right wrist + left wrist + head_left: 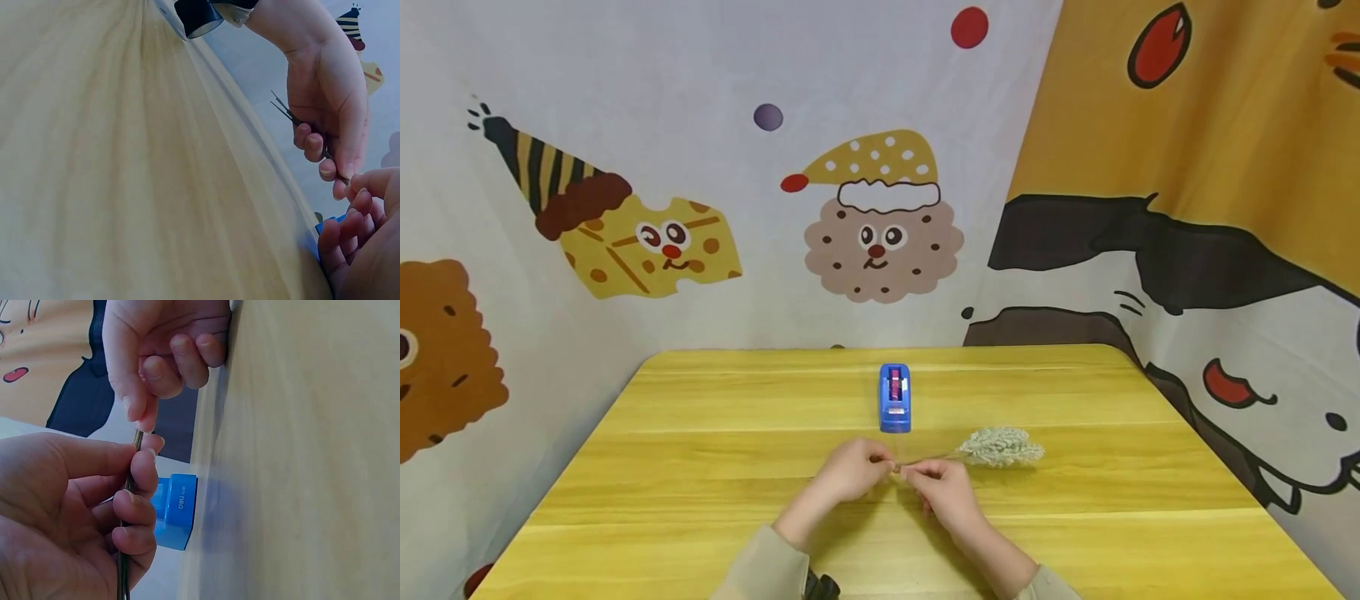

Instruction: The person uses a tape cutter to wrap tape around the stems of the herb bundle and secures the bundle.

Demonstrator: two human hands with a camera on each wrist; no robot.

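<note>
A dried flower sprig with a pale green, fluffy head (1002,447) lies crosswise above the table, its head to the right. My left hand (855,469) grips its thin dark stems (122,556), fingers curled round them in the left wrist view. The cut stem ends (282,107) stick out past that hand. Close beside it, my right hand (946,493) pinches the stems between thumb and forefinger; whether a bit of tape is there too is too small to tell. Just beyond the hands stands a blue tape dispenser (895,419) with a pink roll core.
The wooden table (700,467) spreads out around both hands. Behind it hangs a cartoon-printed curtain (715,75). A black object (822,586) sits at the left sleeve's cuff.
</note>
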